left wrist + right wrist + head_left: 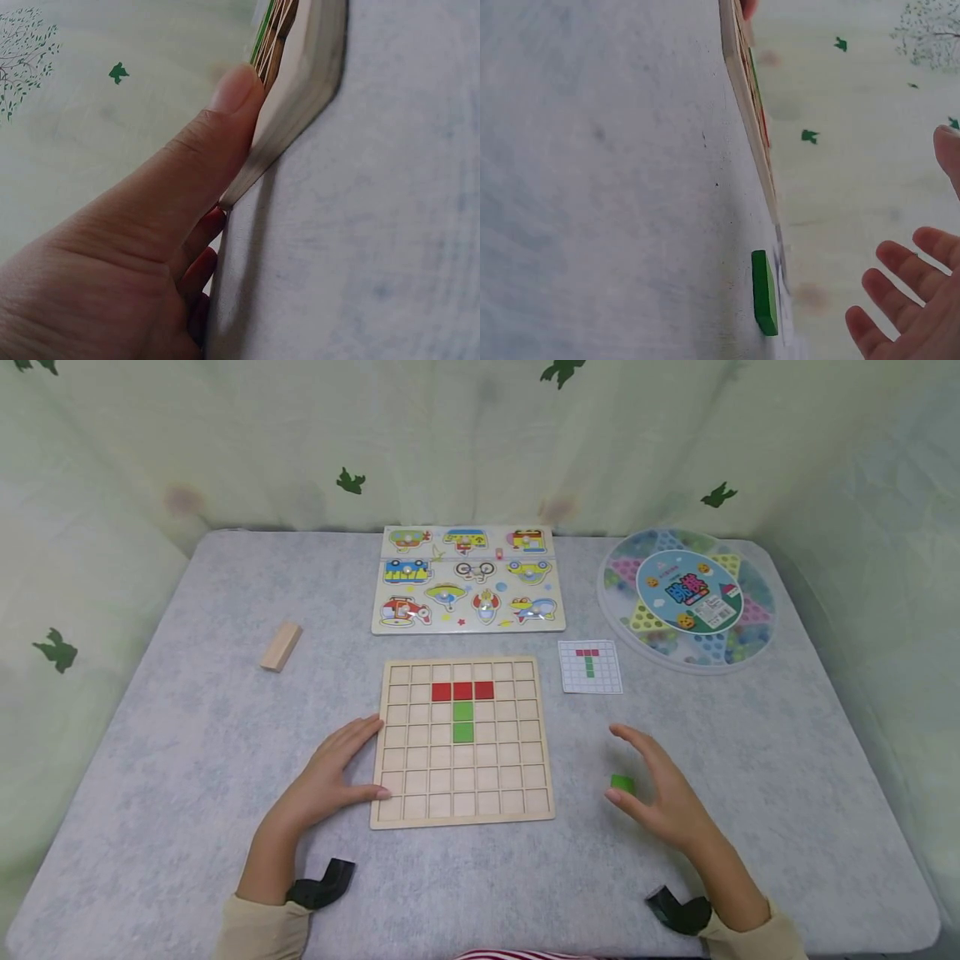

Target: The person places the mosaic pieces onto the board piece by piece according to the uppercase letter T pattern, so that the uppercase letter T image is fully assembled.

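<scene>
A wooden grid board (465, 781) lies in front of me, with three red tiles (462, 692) in a row and two green tiles (463, 722) below the middle one. My left hand (322, 789) rests at the board's left side. In the left wrist view its thumb (236, 90) lies on the rim, the other fingers partly hidden behind. To the right of the board my right hand (663, 806), thumb and fingers spread, hovers around a loose green tile (622, 783). That tile lies on the table, apart from the fingers in the right wrist view.
Right of the board lies a pattern card (604, 677) showing a red and green T. Behind stand a vehicle peg puzzle (457, 618) and a round game board (765, 635) with a blue label. A wooden block (281, 647) lies at the left.
</scene>
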`<state>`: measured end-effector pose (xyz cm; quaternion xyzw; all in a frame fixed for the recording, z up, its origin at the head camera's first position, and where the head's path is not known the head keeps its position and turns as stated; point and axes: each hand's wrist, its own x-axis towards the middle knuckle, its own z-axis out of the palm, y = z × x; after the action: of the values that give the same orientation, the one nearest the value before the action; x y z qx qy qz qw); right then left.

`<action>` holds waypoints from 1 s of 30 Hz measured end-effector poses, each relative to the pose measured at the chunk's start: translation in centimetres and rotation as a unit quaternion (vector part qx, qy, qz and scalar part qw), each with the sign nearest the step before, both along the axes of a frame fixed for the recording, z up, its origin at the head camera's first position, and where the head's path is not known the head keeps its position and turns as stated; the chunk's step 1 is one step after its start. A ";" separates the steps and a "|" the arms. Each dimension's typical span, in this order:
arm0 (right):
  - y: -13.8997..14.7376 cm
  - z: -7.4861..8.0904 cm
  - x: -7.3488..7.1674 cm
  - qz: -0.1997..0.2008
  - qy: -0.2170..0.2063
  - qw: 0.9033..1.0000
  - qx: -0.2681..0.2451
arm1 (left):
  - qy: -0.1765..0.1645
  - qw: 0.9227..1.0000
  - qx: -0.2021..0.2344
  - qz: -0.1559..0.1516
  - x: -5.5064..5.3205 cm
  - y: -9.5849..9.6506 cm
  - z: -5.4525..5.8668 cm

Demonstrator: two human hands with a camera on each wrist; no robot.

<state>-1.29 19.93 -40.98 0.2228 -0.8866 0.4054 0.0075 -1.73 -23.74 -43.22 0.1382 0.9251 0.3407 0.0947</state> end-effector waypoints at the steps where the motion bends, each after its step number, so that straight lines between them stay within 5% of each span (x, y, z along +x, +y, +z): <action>1: 0.2 -0.2 0.2 -0.004 -0.004 1.000 0.000 | -0.001 1.000 0.000 0.001 0.0 0.0 0.0; 17: 1.2 -2.1 1.3 -0.030 0.007 0.999 -0.029 | -0.001 1.000 -0.004 0.003 0.0 0.0 -0.1; 30: 1.6 -2.3 2.0 -0.077 -0.075 0.994 0.007 | 0.006 1.000 0.000 -0.004 0.0 0.0 0.0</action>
<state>0.67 21.51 -43.31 0.1224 -0.9019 0.4132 -0.0296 -1.76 -23.72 -43.21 0.1435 0.9251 0.3398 0.0904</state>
